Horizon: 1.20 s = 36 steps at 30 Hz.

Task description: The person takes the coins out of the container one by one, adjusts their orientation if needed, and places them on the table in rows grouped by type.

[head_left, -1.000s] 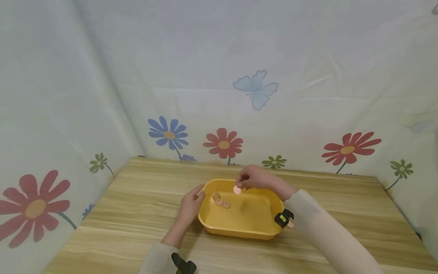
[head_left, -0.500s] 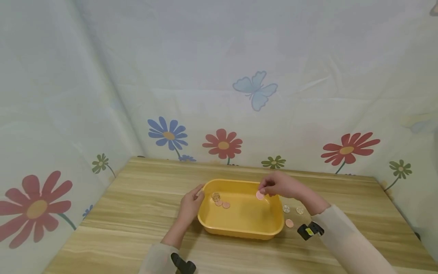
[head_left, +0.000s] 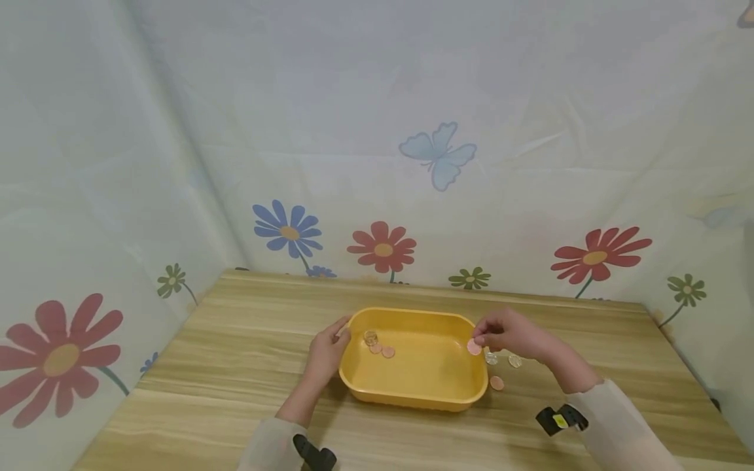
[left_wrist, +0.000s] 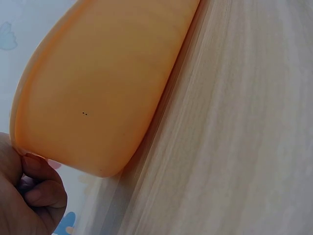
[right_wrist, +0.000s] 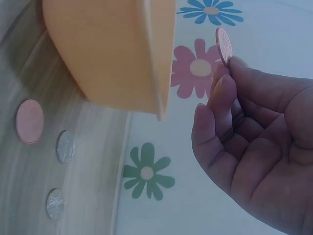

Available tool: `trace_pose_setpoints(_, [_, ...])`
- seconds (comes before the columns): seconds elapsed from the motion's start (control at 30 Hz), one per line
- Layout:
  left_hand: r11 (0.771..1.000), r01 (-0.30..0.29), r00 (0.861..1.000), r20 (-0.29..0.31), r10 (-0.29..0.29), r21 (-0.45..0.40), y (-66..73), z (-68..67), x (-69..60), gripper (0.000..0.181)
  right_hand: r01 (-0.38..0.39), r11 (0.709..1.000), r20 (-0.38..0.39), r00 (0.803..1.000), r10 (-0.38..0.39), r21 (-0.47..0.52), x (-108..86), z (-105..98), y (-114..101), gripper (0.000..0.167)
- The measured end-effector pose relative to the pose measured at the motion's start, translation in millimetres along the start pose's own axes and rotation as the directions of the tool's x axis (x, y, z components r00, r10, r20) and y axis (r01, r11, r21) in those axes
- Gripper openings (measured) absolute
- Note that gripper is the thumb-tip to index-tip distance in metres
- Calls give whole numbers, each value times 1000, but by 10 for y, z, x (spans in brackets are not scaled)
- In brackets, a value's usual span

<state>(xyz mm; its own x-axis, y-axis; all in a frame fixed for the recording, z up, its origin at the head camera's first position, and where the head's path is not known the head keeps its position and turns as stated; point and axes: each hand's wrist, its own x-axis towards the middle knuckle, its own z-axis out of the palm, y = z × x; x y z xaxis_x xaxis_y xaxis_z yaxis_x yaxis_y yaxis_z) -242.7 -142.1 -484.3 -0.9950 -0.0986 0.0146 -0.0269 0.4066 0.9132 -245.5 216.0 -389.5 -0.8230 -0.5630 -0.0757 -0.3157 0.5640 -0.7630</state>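
My right hand [head_left: 518,335] pinches a copper-coloured coin [head_left: 474,347] between thumb and forefinger over the right rim of the yellow tray [head_left: 412,395]. In the right wrist view the coin [right_wrist: 224,46] stands edge-up at the fingertips of my hand [right_wrist: 264,147]. My left hand [head_left: 327,354] grips the tray's left rim; in the left wrist view its curled fingers [left_wrist: 45,188] hold the edge of the tray [left_wrist: 98,88]. Inside the tray, towards the left, lie two copper-coloured coins [head_left: 388,352] and a small gold-toned stack of coins [head_left: 370,337].
On the wooden table [head_left: 235,366], just right of the tray, lie a copper-coloured coin [head_left: 497,383] and two silvery coins [head_left: 515,361]. A pale cloth [head_left: 330,131] with flowers and a butterfly hangs behind the table and at its sides.
My right hand has moved right with the pinched coin, from above the tray's middle to its right rim, uncovering the coins on the table. My left hand stays on the rim.
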Motion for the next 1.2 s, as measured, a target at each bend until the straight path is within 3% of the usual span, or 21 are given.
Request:
trace_pose_setpoints(0.6, [1000,-16,1000,3,16,0,-21,-6,8,43,-105,994,-74,992,105,-5,-380,36,501,13])
trace_pose_setpoints(0.87, [1000,-12,1000,3,12,1,-15,6,18,43,-162,985,-100,983,155,-58,-459,50,654,13])
trace_pose_setpoints(1.2, [1000,-4,1000,1,4,-17,-17,11,20,43,-224,974,-96,971,219,-40,-475,88,828,11])
